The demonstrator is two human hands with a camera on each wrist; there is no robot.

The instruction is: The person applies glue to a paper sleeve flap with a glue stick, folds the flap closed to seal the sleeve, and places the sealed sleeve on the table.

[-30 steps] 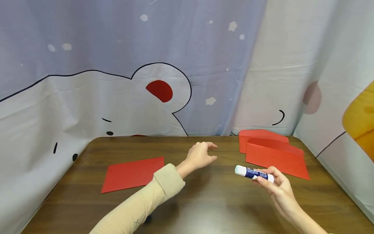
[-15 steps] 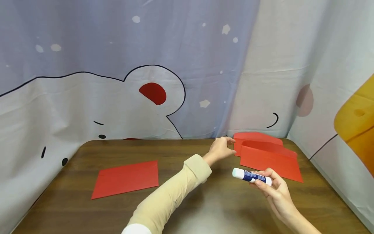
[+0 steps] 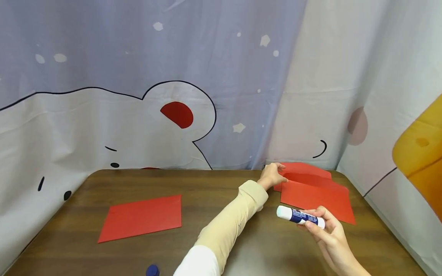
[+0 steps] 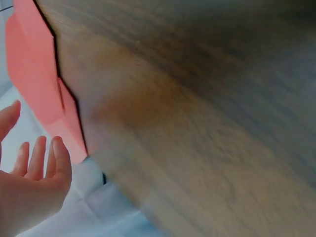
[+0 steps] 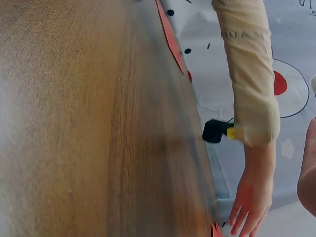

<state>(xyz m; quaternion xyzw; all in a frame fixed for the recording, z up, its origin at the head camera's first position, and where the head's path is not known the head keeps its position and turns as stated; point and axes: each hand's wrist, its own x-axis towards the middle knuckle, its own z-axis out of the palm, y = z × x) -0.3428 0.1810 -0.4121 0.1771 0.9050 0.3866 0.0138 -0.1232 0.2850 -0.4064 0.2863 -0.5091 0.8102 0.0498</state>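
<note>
My left hand (image 3: 272,176) reaches to the back right of the table, its thumb and fingers spread at the left edges of two red envelopes. The rear envelope (image 3: 305,168) lies partly under the front envelope (image 3: 317,197), and both have their flaps raised. In the left wrist view the left hand (image 4: 37,182) has loosely bent fingers and nothing in its grasp. My right hand (image 3: 329,234) pinches an uncapped glue stick (image 3: 300,217), white with a dark blue label, its pale tip pointing left. Only a sliver of the right hand (image 5: 308,173) shows in the right wrist view.
Another red envelope (image 3: 141,218) lies flat on the left of the wooden table (image 3: 103,257). A dark blue cap (image 3: 152,270) stands near the front edge. Behind the table hangs a printed curtain (image 3: 235,96).
My left hand has moved right and away from me, from mid-table to the envelopes' left edges. The right hand still holds the glue stick in nearly the same place. The blue cap has come into fuller view.
</note>
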